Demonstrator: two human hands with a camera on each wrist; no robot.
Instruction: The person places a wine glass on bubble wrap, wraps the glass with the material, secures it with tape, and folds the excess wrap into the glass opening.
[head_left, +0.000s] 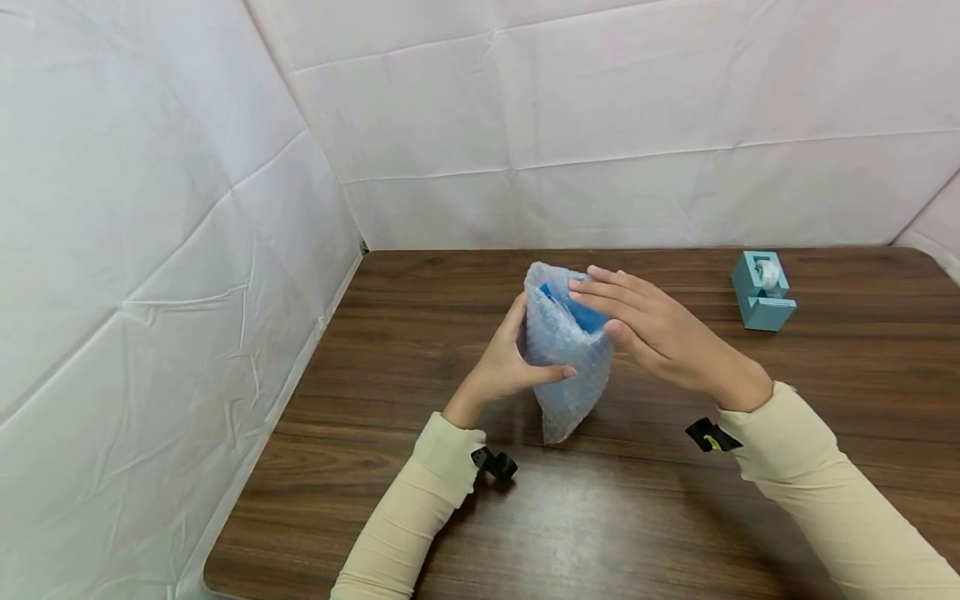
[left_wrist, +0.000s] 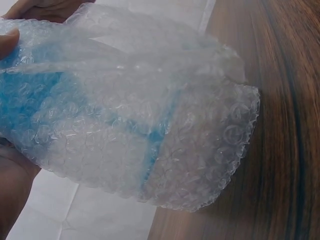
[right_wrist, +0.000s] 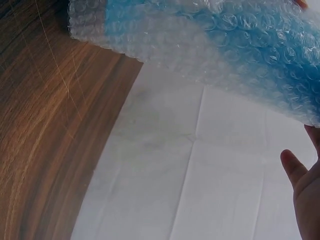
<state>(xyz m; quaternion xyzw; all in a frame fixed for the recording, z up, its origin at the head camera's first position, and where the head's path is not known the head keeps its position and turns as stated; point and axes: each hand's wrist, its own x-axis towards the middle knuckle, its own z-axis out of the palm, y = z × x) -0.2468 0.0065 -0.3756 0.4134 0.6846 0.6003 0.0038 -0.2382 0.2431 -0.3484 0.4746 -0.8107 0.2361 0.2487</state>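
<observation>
A bubble wrap pouch [head_left: 566, 375] stands tilted over the table, its mouth facing up and its narrow lower corner at or near the wood. Inside it a blue item [head_left: 583, 313] shows at the mouth; its kind is hidden. My left hand [head_left: 495, 367] grips the pouch from the left, thumb across the near face and fingers behind. With fingers extended, my right hand [head_left: 663, 337] lies against the mouth's right side. Through the clear bubbles [left_wrist: 210, 140] in the left wrist view, blue bands show on a pale part. The right wrist view shows the wrapped side [right_wrist: 240, 45].
A teal tape dispenser [head_left: 765, 300] with a clear roll stands at the back right of the brown wooden table [head_left: 420, 333]. White cloth walls [head_left: 622, 200] rise behind the table and along its left. Small black wrist cameras [head_left: 495, 464] are strapped to the sleeves.
</observation>
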